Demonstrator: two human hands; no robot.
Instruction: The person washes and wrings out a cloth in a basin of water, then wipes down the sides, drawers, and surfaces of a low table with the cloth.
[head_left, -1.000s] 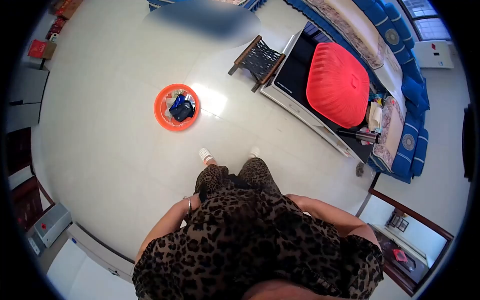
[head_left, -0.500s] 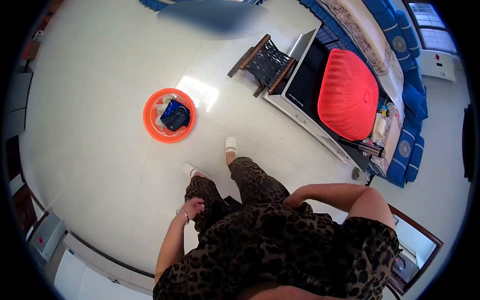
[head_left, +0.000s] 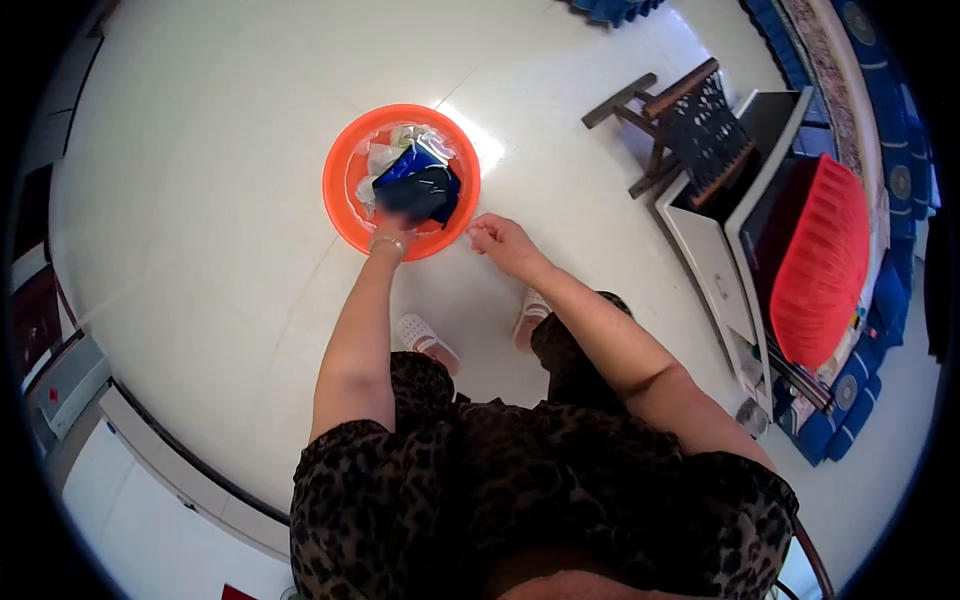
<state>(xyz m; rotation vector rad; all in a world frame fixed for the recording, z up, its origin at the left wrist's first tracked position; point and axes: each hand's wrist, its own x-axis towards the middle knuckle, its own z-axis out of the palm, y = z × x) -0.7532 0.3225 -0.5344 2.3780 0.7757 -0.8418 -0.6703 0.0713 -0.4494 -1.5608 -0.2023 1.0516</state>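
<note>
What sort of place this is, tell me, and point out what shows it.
Most likely a home living room: a blue sofa with cushions runs along one side, a low table stands by it, and a small stool is beside the table.

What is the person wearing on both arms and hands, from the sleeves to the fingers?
Short, loose sleeves in a dark brown and black leopard print. The left hand has a thin, pale, shiny bracelet at its wrist; the right hand shows no bracelet or glove.
</note>
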